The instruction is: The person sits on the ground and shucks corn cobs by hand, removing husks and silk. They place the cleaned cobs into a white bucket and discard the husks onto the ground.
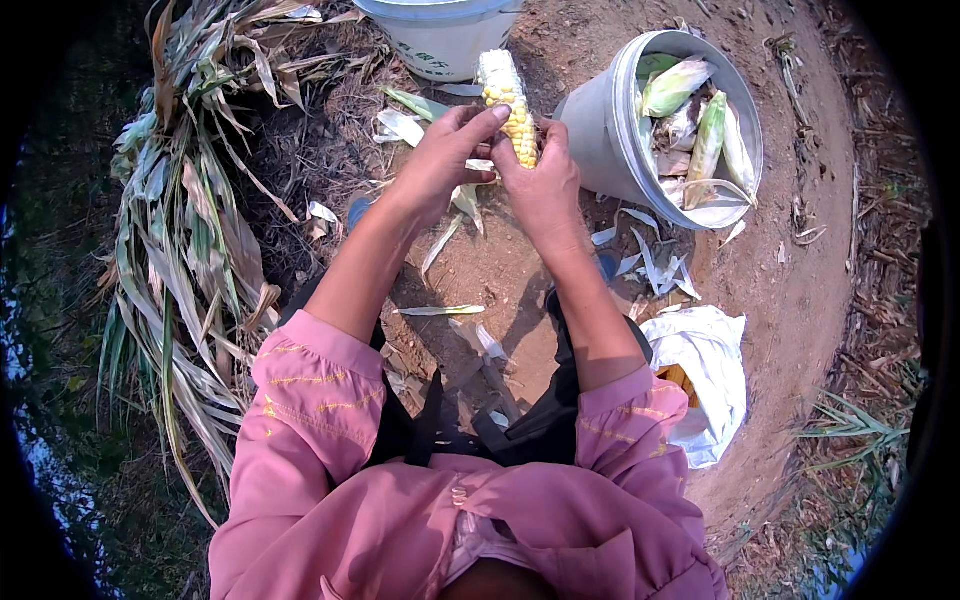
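Note:
Both my hands grip one corn cob (517, 124), which points away from me. Yellow kernels cover its near part, while the far end looks pale and partly bare. My left hand (450, 150) holds it from the left, its thumb lying on the kernels. Around the near end, on the right, my right hand (541, 180) closes with thumb and fingers; the palm side is hidden. Just beyond the cob stands a white bucket (442, 37) bearing writing, its inside out of view. A grey-white bucket (611, 127) to the right, tilted towards me, holds several husked ears of corn (709, 139).
Dry corn stalks and leaves (195, 225) heap up along the left. Loose husk pieces (660, 266) lie scattered on the bare soil (480, 262). Beside my right leg sits a white sack (709, 375) with something yellow-orange at its opening. Green grass (862, 431) grows farther right.

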Demonstrator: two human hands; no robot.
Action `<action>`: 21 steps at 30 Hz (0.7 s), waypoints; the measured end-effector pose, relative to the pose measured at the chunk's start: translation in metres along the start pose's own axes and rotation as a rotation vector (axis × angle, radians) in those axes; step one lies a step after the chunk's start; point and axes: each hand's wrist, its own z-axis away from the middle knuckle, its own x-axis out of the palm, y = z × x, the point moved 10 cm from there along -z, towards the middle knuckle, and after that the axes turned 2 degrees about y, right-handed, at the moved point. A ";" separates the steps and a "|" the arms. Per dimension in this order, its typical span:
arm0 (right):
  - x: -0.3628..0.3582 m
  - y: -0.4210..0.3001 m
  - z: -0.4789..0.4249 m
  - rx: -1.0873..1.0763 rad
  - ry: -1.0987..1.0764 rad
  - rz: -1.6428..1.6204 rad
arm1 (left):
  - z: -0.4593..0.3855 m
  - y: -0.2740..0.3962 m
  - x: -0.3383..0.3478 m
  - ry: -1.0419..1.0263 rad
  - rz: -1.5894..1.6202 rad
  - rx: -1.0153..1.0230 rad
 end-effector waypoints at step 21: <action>-0.005 0.004 -0.013 -0.005 0.028 -0.096 | -0.013 0.010 -0.029 0.120 0.408 0.082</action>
